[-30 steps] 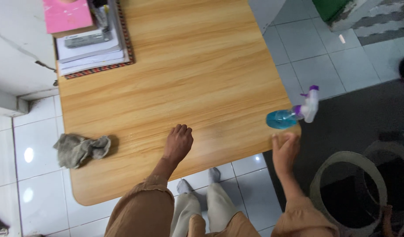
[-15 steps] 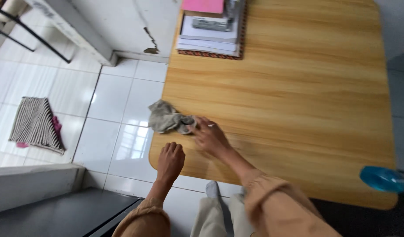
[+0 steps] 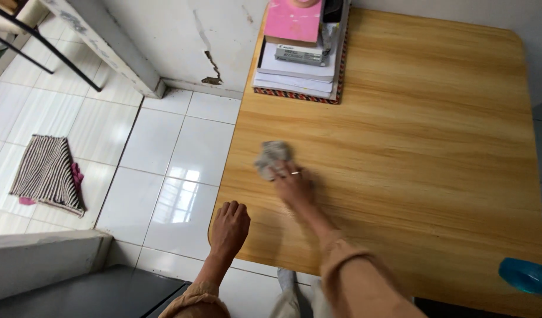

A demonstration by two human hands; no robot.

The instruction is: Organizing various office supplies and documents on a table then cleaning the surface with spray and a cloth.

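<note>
Now a crumpled grey cloth (image 3: 273,158) is pressed onto the wooden table (image 3: 412,147) near its left edge under the right hand (image 3: 292,184), fingers clasped on it, while the left hand (image 3: 229,227) is laid flat and empty at the near corner.

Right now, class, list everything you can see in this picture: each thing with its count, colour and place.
rectangular wooden table: one, light brown, centre and right
crumpled grey cloth: one, grey, on the table's left part, under the right hand's fingers
stack of papers and books: one, white with a pink top, table's far left corner
blue plastic bottle: one, blue, table's near right corner, partly cut off
striped rug: one, black and white, tiled floor at left
left hand: resting on the table's near left edge
right hand: pressing on the cloth
</note>
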